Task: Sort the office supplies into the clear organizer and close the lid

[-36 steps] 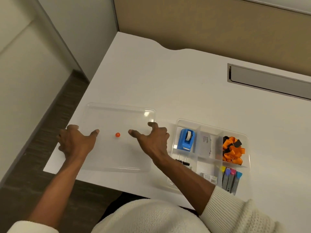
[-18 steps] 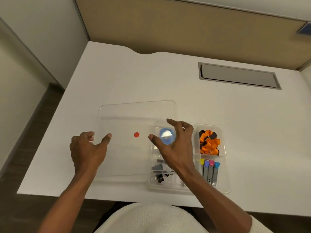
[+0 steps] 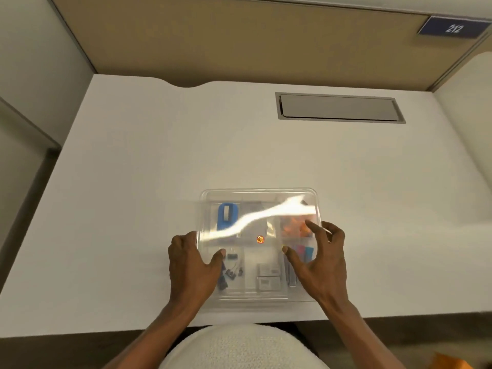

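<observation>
The clear lid (image 3: 259, 198), with a small red dot (image 3: 260, 239) at its middle, lies over the clear organizer (image 3: 255, 299) near the desk's front edge. My left hand (image 3: 193, 265) grips the lid's left side with the thumb on top. My right hand (image 3: 318, 258) grips its right side, fingers spread over the edge. Through the lid I see a blue tape dispenser (image 3: 227, 216), orange clips (image 3: 294, 226), black binder clips (image 3: 231, 272), small staple boxes (image 3: 267, 278) and coloured markers (image 3: 304, 253). Glare streaks across the lid.
The white desk (image 3: 159, 169) has a grey cable tray cover (image 3: 339, 107) at the back right. A tan partition (image 3: 239, 41) stands behind, with a blue "212" sign (image 3: 454, 28). The floor drops off at the left.
Both hands carried the lid from the desk at the left rightward, over the organizer. It now covers the whole organizer.
</observation>
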### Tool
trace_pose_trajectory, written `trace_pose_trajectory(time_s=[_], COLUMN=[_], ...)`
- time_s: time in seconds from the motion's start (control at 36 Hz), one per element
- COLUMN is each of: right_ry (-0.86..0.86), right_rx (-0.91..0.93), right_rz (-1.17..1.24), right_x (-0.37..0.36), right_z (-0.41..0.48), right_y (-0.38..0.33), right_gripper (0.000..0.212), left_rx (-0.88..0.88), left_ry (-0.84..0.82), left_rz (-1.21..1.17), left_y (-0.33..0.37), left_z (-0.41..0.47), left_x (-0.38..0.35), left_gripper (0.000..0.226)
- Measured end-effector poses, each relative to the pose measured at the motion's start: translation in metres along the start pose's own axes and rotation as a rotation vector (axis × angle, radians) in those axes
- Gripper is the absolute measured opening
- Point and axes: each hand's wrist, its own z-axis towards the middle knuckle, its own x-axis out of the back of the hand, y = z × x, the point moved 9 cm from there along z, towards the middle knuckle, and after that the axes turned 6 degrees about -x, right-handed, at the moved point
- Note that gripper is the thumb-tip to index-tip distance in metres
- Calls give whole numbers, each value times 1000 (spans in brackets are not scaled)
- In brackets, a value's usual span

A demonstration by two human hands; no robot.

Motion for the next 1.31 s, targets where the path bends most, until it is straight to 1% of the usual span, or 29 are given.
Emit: trace_pose_trajectory(time_s=[0.08,0.17,0.25,0.31,0.39,0.44,0.5,0.58,0.67,0.75,0.81,0.86,0.94,1.06,1.31], right_ry=[-14,-20,-54,-83,-81,-50,-28,-38,-92,-143,-143,-134,-120,-115,-108], right_rx=[2,42,38,35,8,19,109,234,298,324,337,340,343,361,358], right_rz=[-19,-78,-142,-168,-189,-181,-196,-240,-308,-376,-412,-397,-370,-403,-482], right_x=[-4,-7,-12,-16,-17,-13,-11,-16,-29,-41,-46,-47,-47,-52,-56], right_z=[-1,0,5,7,10,13,17,27,39,45,45,45,46,46,46], right_y=[10,12,22,27,31,30,23,10,2,2,3,4,7,7,8], right_gripper=[74,73,65,62,63,68,72,78,86,95,99,102,104,106,103], left_rx=[-7,-21,-26,-60,-127,-150,-208,-359,-448,-478,-500,-510,-508,-497,-513], left_ry=[3,-10,-17,10,67,71,38,-11,-40,-95,-113,-104,-104,-101,-103], left_rz=[19,58,116,178,308,277,218,209,214,215,248,245,204,221,392], left_y=[2,4,3,4,9,12,16,24,30,29,27,24,23,23,28], left_z=[-1,1,3,3,3,7,14,27,38,45,46,47,48,48,51], left_x=[-8,-15,-19,-19,-17,-19,-24,-30,-35,-44,-51,-53,-54,-55,-56], left_gripper=[67,62,67,70,83,100,110,115,115,117,118,115,114,119,116])
